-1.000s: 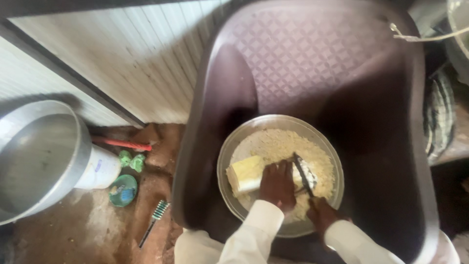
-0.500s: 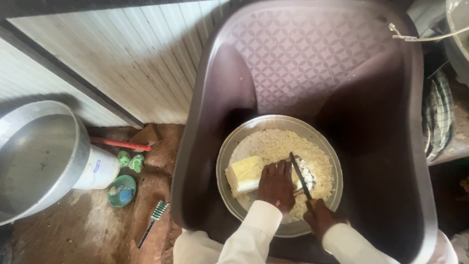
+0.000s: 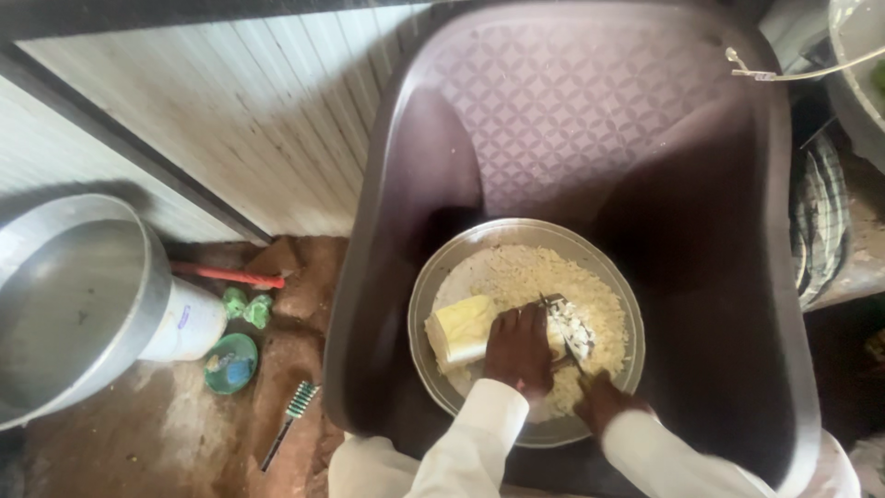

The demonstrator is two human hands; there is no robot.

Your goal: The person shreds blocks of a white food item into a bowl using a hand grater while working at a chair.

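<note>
Two hands at work in a metal bowl

Two hands meet over one block. The left hand point(image 3: 519, 349) presses down with its grip closed over the pale yellow block point(image 3: 461, 329), which lies at the left side of the metal bowl point(image 3: 442, 277). The right hand point(image 3: 604, 401), grip closed around a knife point(image 3: 564, 323), holds the blade just beside the left fingers, over the shreds point(image 3: 553, 272) that cover the bowl's bottom. The bowl sits on the seat of a dark plastic chair point(image 3: 572, 111). On the floor to the left stand a large steel basin point(image 3: 69, 300), a white bucket point(image 3: 189, 321) and a small brush point(image 3: 290, 420).
</note>
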